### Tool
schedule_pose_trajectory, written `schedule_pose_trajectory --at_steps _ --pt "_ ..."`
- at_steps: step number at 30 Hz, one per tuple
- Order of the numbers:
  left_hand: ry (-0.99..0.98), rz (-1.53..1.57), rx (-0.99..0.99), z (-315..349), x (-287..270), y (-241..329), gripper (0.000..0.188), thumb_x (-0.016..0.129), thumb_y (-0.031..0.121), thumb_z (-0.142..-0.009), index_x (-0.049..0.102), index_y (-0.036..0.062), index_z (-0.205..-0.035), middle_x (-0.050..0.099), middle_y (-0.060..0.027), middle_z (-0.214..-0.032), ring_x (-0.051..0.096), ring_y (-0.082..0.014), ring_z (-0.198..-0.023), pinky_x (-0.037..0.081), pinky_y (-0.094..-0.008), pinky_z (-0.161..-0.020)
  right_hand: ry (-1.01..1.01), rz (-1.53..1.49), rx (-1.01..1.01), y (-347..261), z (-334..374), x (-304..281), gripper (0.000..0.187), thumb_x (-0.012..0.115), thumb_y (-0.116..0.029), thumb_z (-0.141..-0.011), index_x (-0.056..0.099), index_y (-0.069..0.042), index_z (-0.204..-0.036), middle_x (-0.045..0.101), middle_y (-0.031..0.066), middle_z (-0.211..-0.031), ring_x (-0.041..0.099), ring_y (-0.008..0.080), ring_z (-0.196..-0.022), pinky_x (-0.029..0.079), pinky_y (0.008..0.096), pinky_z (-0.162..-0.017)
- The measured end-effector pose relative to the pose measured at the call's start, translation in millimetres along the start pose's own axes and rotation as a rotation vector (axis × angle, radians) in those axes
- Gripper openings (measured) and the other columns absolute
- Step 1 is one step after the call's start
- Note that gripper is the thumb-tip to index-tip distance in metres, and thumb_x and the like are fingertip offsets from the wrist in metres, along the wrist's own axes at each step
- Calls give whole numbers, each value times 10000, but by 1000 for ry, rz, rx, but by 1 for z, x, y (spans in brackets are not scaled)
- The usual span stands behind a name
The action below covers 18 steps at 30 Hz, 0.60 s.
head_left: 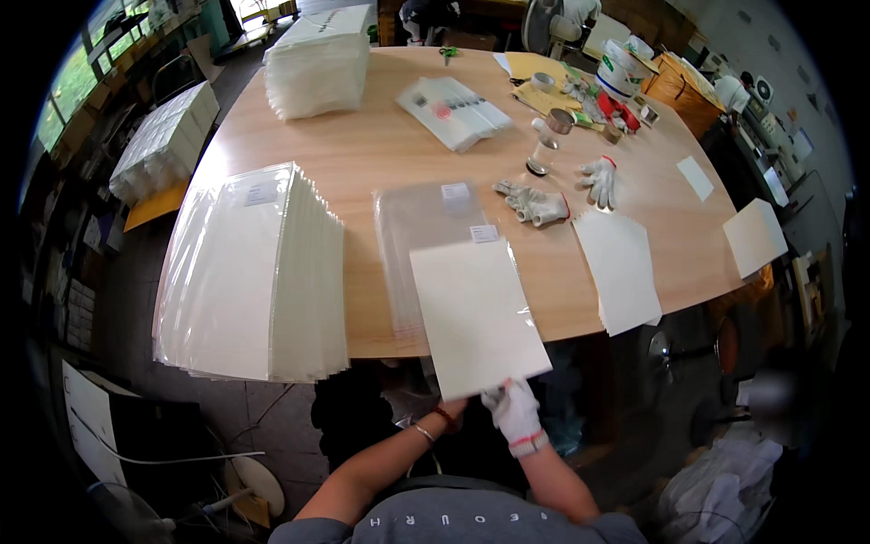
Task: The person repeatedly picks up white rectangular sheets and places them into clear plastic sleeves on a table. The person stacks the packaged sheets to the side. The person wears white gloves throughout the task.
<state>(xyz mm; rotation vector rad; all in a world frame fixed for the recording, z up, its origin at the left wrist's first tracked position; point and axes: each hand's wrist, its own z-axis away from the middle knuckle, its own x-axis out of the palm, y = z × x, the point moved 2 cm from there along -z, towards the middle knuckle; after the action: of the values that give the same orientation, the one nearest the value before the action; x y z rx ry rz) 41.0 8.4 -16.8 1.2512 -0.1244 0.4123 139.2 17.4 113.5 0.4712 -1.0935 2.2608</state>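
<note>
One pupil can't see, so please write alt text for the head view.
A white-gloved right hand grips the near edge of a cream rectangular sheet, the left hand mostly hidden under it. On the pale wooden table, a stack of plastic-sleeved white sheets lies left, white cloth gloves right.

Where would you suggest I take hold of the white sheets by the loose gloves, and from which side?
I'd pinch the middle of the near edge of the white sheets from above and below, coming from the near side. That edge seems to jut past the table rim, likely leaving room underneath.
</note>
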Motion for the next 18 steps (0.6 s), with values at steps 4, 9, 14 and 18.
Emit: schedule_pose_trajectory --at_steps 4,9,14,18 --pt "-129 156 -375 -3 2 40 298 557 209 -833 514 52 -1082 568 -46 -975 537 -141 -880 446 -280 -746 -50 -26 -24 -2 -51 1 140 416 -134 -849 473 -79 -964 536 78 -949 568 230 -836 497 354 -698" --pt "-9 189 -235 7 -40 54 284 518 202 -849 501 66 -1097 557 -35 -1020 516 -145 -934 428 -279 -753 -172 285 113 -21 -24 -12 262 427 -141 -855 423 -19 -1087 565 114 -907 586 188 -720 509 321 -614" --pt "-102 96 -344 9 -68 70 332 431 274 -884 532 25 -1078 557 -64 -1064 517 -165 -976 395 -303 -823 -485 1300 -826 -13 -17 33 104 541 -79 -742 546 4 -803 543 127 -751 547 258 -678 458 327 -574" --pt "-114 310 -390 7 -75 52 330 487 234 -851 528 5 -1085 567 -120 -1072 539 -225 -971 404 -324 -838 -399 1587 -932 18 -19 73 102 587 -111 -663 538 -39 -716 518 141 -771 525 322 -695 442 376 -598"
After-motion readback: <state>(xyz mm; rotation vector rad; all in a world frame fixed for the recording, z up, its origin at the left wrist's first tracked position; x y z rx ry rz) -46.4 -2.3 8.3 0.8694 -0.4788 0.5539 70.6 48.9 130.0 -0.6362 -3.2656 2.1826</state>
